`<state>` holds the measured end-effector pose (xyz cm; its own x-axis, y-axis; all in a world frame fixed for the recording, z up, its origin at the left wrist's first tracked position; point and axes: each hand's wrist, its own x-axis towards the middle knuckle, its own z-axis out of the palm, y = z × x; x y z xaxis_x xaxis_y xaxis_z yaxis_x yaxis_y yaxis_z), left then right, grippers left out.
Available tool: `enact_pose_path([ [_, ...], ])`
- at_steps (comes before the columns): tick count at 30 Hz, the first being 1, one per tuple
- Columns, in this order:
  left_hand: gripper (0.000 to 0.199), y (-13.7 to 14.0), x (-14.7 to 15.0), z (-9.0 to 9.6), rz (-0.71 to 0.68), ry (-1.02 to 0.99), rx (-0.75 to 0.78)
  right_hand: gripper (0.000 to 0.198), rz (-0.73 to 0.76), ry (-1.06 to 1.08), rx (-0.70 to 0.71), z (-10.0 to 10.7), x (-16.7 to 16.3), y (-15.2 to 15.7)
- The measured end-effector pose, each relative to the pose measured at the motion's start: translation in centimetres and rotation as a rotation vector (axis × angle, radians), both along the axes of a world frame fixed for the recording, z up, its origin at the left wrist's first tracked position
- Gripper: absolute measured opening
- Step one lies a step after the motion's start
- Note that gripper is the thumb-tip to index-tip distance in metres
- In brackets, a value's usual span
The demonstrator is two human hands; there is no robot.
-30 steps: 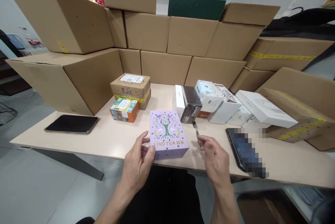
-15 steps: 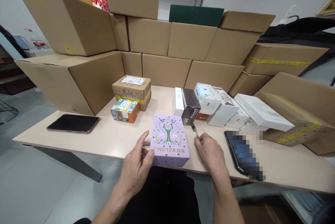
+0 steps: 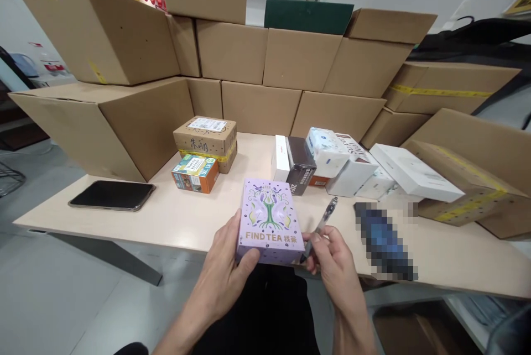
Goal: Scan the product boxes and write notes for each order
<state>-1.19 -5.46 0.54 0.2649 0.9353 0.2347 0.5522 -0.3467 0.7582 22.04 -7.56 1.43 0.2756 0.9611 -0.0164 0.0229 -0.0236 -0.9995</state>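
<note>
A lilac tea box (image 3: 269, 211), printed with a green and purple tree design and gold "FIND TEA" lettering, sits at the table's front edge. My left hand (image 3: 230, 264) grips its left side, thumb across the front face and fingers along the side. To the box's right, my right hand (image 3: 332, 258) holds a pen (image 3: 326, 217) between thumb and fingers. The pen slants, its upper end leaning right and its dark lower end close to the box's front right corner. Whether the pen touches the box I cannot tell.
A phone (image 3: 112, 196) lies at left; a pixelated dark device (image 3: 385, 244) lies at right. A small orange-and-blue box (image 3: 194, 173) stands before a taped parcel (image 3: 207, 139). A dark box (image 3: 299, 164) and white boxes (image 3: 352, 175) are behind. Stacked cartons (image 3: 257, 109) wall the back.
My right hand has raised the pen from the table, turned it upright-slanting and moved left to the tea box. My left hand has closed on the box's side.
</note>
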Motion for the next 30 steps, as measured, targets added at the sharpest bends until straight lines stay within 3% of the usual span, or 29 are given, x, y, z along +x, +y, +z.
enact_pose_path([
  [4,0.058,-0.7,0.5,2.2,0.105,-0.043,0.125,0.038,0.103,0.05,-0.04,-0.7,-1.5,-0.4],
  [7,0.054,-0.8,1.1,4.5,0.25,0.103,0.282,0.037,0.158,0.104,-0.07,-1.3,-2.2,-0.7],
  [12,0.055,-0.7,3.7,5.8,0.309,0.351,0.491,0.034,-0.017,0.15,0.003,-1.5,-1.5,-1.0],
  [15,0.054,-0.7,4.5,5.0,0.242,0.403,0.558,0.034,-0.108,0.158,0.016,-1.2,-0.7,-1.5],
  [19,0.076,-0.6,3.4,3.2,0.203,0.178,0.576,0.043,-0.127,0.125,0.007,-0.4,-0.2,-2.1],
  [23,0.094,-0.9,2.7,0.5,0.201,0.09,0.576,0.033,-0.049,0.101,-0.004,0.7,-0.7,-2.0],
  [26,0.106,-0.9,3.6,-1.7,0.223,0.114,0.659,0.029,0.074,0.129,0.009,1.4,-1.5,-1.5],
  [30,0.109,-0.4,4.8,-2.7,0.301,0.149,0.733,0.03,0.163,0.118,0.01,2.1,-1.7,-1.1],
])
